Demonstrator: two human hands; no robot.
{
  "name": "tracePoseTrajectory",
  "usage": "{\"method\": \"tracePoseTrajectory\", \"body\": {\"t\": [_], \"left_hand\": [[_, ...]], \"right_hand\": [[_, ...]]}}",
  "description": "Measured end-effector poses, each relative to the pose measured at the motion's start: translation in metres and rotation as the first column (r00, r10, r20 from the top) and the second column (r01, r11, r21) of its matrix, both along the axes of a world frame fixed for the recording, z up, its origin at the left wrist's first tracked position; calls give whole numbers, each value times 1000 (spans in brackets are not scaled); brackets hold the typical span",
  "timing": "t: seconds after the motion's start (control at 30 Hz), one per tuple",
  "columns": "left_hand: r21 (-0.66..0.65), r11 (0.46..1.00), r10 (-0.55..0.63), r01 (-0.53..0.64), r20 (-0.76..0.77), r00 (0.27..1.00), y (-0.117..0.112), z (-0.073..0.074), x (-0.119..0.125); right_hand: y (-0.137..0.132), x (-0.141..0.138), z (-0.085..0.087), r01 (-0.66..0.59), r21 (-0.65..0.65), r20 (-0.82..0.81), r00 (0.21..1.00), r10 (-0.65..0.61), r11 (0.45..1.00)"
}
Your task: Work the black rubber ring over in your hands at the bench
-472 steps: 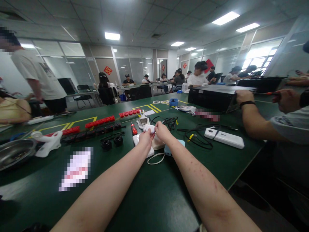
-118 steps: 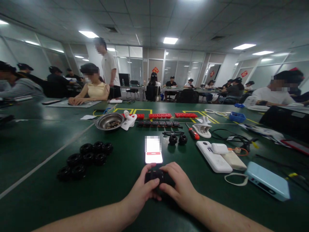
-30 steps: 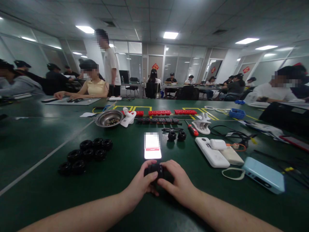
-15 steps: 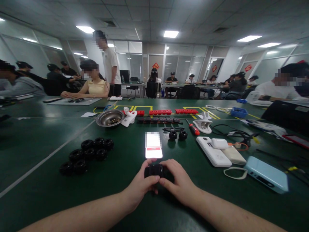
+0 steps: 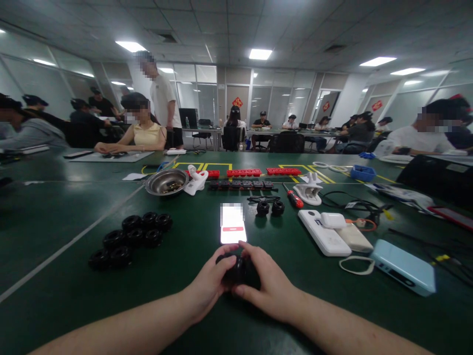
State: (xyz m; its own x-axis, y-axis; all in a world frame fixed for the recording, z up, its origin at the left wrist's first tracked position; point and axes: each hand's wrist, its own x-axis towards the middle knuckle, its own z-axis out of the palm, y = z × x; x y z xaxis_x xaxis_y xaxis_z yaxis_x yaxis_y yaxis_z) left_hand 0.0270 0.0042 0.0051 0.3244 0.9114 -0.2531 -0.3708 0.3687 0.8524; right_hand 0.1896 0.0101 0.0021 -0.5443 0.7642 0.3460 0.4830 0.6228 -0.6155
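Both hands are on one black cylindrical part [image 5: 235, 270], right in front of the wearer and just nearer than the lit phone [image 5: 233, 234] lying on the green table [image 5: 173, 305]. Left hand [image 5: 210, 278] curls around the part's left side, thumb across the top, gripping it. Right hand [image 5: 266, 278] is bent in a wide C, index finger at the far edge and thumb at the near edge, holding the right side; its inner contact is in shadow. Can't tell whether the part touches the table. Eight black ring-shaped parts [image 5: 135, 236] sit grouped to the left; two more small black parts [image 5: 262, 208] stand side by side, right of the phone. Farther back: metal bowl [image 5: 155, 185] with small brass-coloured pieces [image 5: 170, 188] inside, white clamp [image 5: 195, 181] at its right, black segmented strip [image 5: 242, 185], red strips [image 5: 244, 173] in a row behind that. Red-and-black screwdriver [image 5: 295, 199] lies beside a white stand [image 5: 309, 195]. On the right, white power bank [image 5: 327, 239] with a small white case [image 5: 333, 220] resting on it, cream block [image 5: 356, 240] alongside, light-blue box [image 5: 404, 268] nearer, pale strap loop [image 5: 342, 264] next to it.
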Motion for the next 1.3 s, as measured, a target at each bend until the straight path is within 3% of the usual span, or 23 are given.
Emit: {"method": "tracePoseTrajectory", "body": {"t": [0.1,0.23,0.53,0.8,1.13,1.3], "left_hand": [[17,1000,-26,26,-15,1000,-2,-1,-2],[49,998,-28,28,-10,1000,-3,-3,-1],[-15,1000,-27,26,-68,997,2,2,3],[-45,999,-2,5,74,997,-2,3,-2],[12,997,-77,78,-94,993,3,-2,4],[27,999,-17,19,-41,999,1,0,2]], "right_hand": [[2,1,1,39,-15,29,999,-38,999],[1,1,2,61,59,44,997,-64,996],[-1,-1,2,-81,281,119,992,49,956],[1,1,3,82,98,51,995,-87,992],[2,2,-2,-10,344,32,999,-1,939],[1,2,-1,3,267,-27,1000,4,964]]}}
